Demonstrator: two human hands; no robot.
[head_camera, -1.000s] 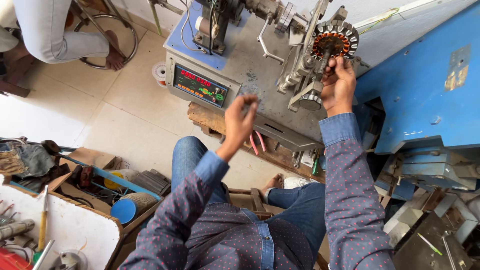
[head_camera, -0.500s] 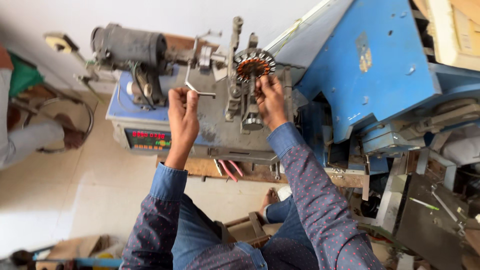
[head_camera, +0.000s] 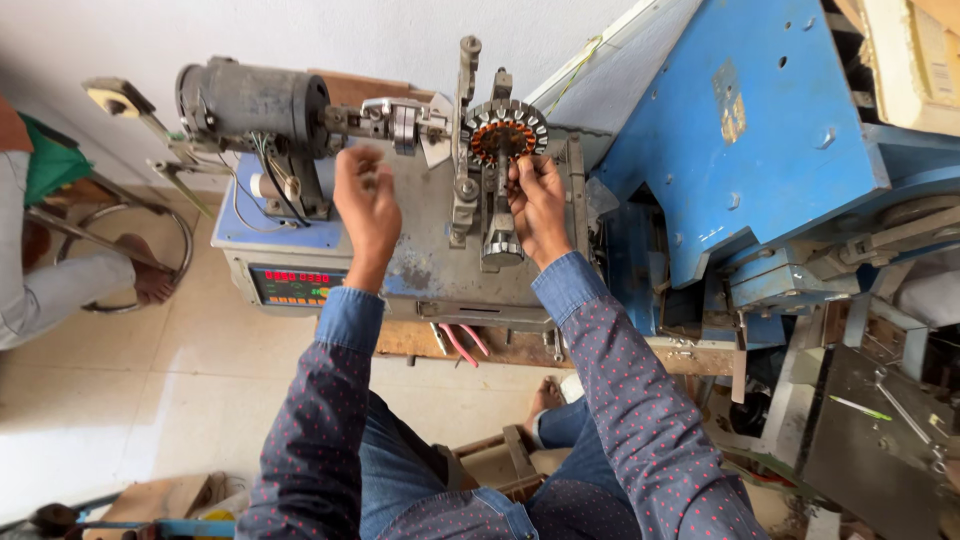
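Note:
A round stator (head_camera: 508, 130) with copper windings sits on the spindle of a grey winding machine (head_camera: 430, 250). My right hand (head_camera: 537, 205) is just below the stator, fingertips touching its lower edge. My left hand (head_camera: 367, 205) is raised over the machine's top plate, fingers curled near a metal arm (head_camera: 400, 112) of the shaft; whether it pinches a wire is too blurred to tell. A dark motor (head_camera: 250, 100) drives the shaft from the left.
A red-digit counter panel (head_camera: 298, 285) faces me on the machine's front. A large blue machine (head_camera: 740, 150) stands close on the right. Another person's leg and foot (head_camera: 70, 285) rest by a metal stool on the left. A wooden plank (head_camera: 500, 345) carries the winder.
The view has swung and steadied on the machine. My left hand rose from the top plate toward the shaft. My right hand stayed at the stator.

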